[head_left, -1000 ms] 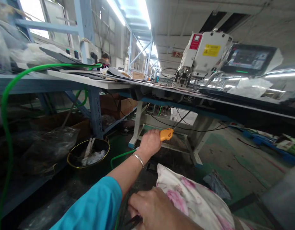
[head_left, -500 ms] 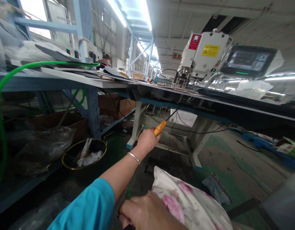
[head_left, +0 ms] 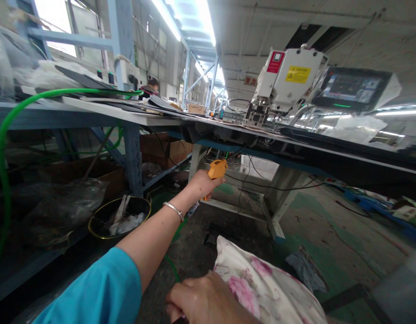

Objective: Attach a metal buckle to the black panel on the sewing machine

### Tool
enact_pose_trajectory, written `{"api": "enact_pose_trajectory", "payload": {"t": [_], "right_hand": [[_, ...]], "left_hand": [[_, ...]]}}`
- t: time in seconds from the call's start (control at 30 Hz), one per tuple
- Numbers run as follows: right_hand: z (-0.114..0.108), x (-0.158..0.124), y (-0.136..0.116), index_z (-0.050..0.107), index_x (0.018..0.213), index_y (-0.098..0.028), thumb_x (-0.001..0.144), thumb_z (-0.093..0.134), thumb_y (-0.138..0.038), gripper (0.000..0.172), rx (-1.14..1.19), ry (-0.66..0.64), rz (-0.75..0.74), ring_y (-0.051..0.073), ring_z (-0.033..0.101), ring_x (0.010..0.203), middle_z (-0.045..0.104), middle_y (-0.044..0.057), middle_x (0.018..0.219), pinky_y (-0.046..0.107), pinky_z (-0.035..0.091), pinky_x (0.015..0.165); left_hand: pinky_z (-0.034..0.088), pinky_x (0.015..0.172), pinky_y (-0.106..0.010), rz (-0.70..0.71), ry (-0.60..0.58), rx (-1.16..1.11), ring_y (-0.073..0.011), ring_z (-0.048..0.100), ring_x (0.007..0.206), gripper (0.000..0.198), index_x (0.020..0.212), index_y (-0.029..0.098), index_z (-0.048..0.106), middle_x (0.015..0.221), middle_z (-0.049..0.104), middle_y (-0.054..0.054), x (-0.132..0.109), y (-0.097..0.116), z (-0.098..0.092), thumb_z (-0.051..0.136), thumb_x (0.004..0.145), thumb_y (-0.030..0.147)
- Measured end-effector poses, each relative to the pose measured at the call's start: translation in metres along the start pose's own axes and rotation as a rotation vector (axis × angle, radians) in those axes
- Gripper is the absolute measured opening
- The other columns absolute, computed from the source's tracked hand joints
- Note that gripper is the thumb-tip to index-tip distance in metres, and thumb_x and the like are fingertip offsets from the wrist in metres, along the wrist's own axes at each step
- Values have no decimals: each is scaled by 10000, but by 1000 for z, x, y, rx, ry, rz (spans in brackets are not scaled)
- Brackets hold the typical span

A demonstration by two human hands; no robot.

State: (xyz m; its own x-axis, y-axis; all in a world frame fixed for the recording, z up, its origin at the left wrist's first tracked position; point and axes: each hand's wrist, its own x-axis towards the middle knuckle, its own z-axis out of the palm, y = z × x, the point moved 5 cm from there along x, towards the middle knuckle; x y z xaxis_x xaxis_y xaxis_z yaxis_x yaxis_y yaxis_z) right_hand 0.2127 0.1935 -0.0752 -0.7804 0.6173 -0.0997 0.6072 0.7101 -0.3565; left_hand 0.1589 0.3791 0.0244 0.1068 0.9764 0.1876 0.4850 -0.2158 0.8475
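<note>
Head view: a worker in a teal sleeve (head_left: 96,288) stretches the left hand (head_left: 204,183) out below the edge of a worktable (head_left: 329,150), fingers wrapped around the handle of a yellow air gun (head_left: 217,168), on a factory floor. The gun sits in front of the table's underside, well apart from the white machine head (head_left: 289,78) and its display (head_left: 351,89) above; its nozzle is hard to pick out against the dark. A green hose (head_left: 176,266) rises from the floor toward the left wrist, its joint with the gun hidden behind the hand. In the foreground, beside a floral cloth (head_left: 243,288), the right hand (head_left: 204,298) is curled around a dark item (head_left: 180,320), mostly cut off by the lower edge and too little seen to identify. A gold-rimmed bucket (head_left: 108,238) of scraps stands to the left, near a blue frame. The step in hand appears to be handling the gun at arm's length under the table, the right hand playing no visible part in it; whether air is flowing cannot be told. Any next move with the gun would call for a firm left grip, slack in the hose, and a nozzle kept clear of the black cables (head_left: 278,184) hanging beneath the table.
</note>
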Motion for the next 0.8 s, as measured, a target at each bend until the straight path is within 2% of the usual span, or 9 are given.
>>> {"api": "enact_pose_trajectory", "payload": {"t": [0.2, 0.5, 0.8], "right_hand": [[-4, -1, -3, 671, 887, -224, 797, 602, -249, 116, -17, -14, 9, 140, 667, 769, 742, -4, 920, 259, 319, 563], [0, 2, -1, 703, 948, -237, 805, 588, -232, 183, -16, -28, -5, 143, 674, 781, 749, -2, 944, 254, 348, 579], [0, 3, 0, 694, 922, -222, 845, 593, -321, 161, -13, -42, -9, 164, 683, 780, 747, 12, 915, 257, 353, 569]], "left_hand": [[435, 400, -242, -32, 6, -21, -156, 533, 357, 311, 715, 164, 571, 448, 504, 28, 2, 12, -1, 683, 813, 438], [394, 379, -210, -25, -15, -52, -124, 491, 331, 353, 624, 183, 506, 411, 467, 49, 0, 22, 0, 711, 803, 408], [418, 389, -230, -56, -14, -117, -130, 498, 336, 367, 607, 184, 498, 409, 464, 43, -5, 18, 10, 675, 843, 402]]}}
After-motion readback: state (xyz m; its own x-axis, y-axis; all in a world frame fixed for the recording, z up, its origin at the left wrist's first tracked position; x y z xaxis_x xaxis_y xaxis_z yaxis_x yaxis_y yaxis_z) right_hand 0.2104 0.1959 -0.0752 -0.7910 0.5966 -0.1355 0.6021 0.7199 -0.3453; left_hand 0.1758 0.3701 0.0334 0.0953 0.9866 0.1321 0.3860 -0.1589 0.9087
